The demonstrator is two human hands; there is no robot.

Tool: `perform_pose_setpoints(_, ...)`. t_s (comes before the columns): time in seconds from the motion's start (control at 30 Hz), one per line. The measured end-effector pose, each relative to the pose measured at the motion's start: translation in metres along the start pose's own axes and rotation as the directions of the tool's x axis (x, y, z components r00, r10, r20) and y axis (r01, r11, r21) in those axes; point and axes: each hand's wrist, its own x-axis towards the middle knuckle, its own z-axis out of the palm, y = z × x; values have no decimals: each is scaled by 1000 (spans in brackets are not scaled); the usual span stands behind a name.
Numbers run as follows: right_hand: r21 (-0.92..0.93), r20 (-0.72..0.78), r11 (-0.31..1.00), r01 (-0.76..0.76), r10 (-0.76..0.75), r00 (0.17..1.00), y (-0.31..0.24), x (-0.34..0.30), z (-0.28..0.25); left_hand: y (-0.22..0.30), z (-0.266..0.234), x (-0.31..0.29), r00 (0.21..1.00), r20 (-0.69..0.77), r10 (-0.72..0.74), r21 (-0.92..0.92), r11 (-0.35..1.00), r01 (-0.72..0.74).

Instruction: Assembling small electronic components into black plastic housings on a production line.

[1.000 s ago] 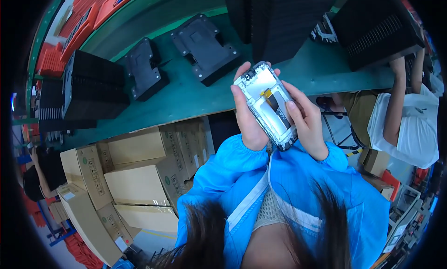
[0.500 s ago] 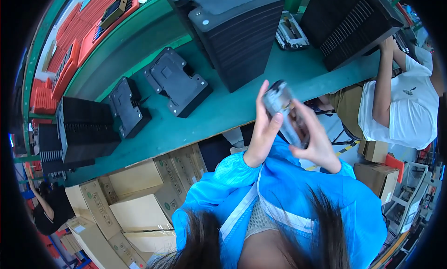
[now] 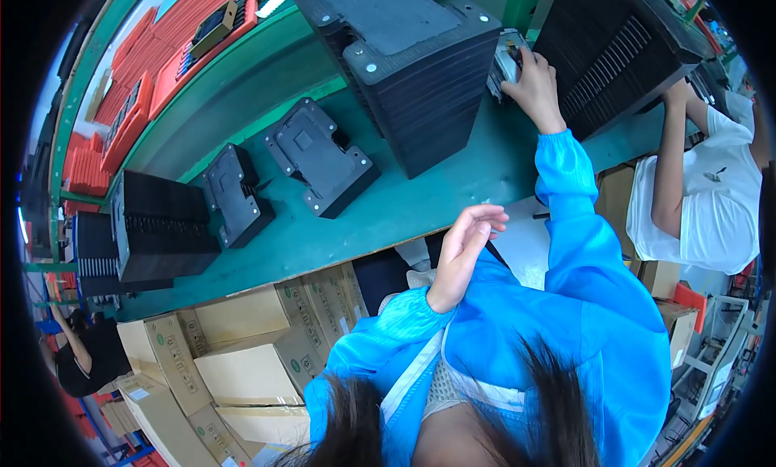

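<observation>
Head view: your right hand (image 3: 535, 91) is over the silver phone frame (image 3: 505, 61), thumb and fingers apart; can't tell if they're actually clamped on it. It sits between 2 black tray stacks (image 3: 436, 103), probably tucked there for easy reach. Your left hand (image 3: 466, 253) is empty, loosely curled near the green table (image 3: 432, 196), likely just resting.

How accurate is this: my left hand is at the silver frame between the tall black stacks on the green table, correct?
Not quite: it's your right hand at the silver frame between the tall black stacks on the green table, as the head view shows. Your left hand is empty.
</observation>
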Motion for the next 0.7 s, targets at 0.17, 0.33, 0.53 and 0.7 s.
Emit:
perform_pose_setpoints(0.17, -81, 87, 996, -43, 50, 995, 11, 15, 25, 1, -5, 1, 999, -35, 23, -29, 999, -24)
perform_pose_setpoints(0.33, -71, 167, 992, -106, 116, 979, -1, 25, 23, 1, -9, 4, 999, -33, 12, -35, 999, -13)
perform_pose_setpoints(0.53, -113, 307, 969, -221, 246, 919, 7, 45, 28, 4, -10, 2, 999, -42, 8, -31, 999, -9)
perform_pose_setpoints(0.7, -51, 341, 971, -233, 236, 910, 13, 49, 31, 6, -14, -3, 997, -72, 6, -21, 1000, -7)
